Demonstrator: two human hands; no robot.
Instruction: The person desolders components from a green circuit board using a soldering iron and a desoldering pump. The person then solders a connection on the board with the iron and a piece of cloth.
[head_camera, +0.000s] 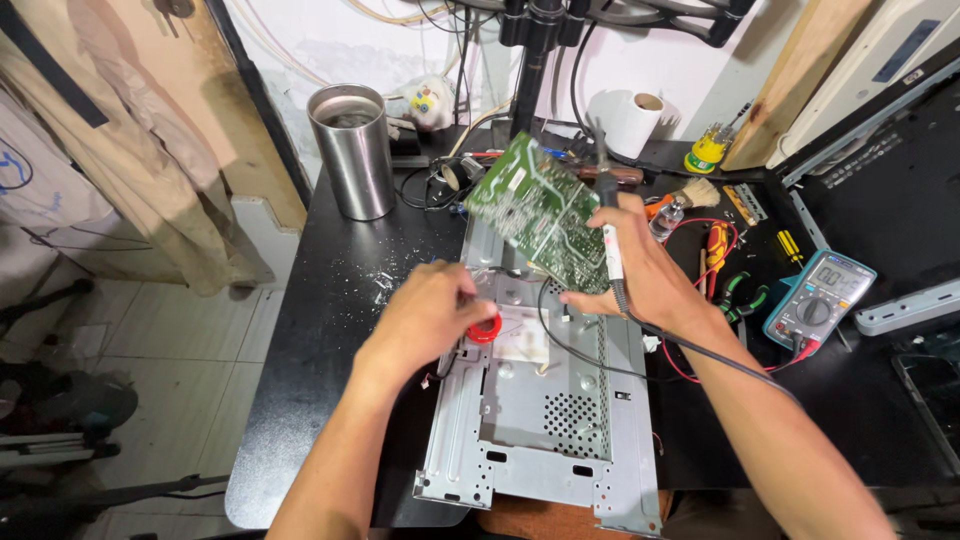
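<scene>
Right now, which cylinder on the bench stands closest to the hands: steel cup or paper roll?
The white paper roll, just behind the right hand. The steel cup stands farther off at the bench's left edge.

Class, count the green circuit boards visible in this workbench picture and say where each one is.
1. The green circuit board is tilted up above the grey metal chassis, held at its lower edge by the right hand, which also holds a soldering iron. Others may be hidden among the clutter.
</scene>
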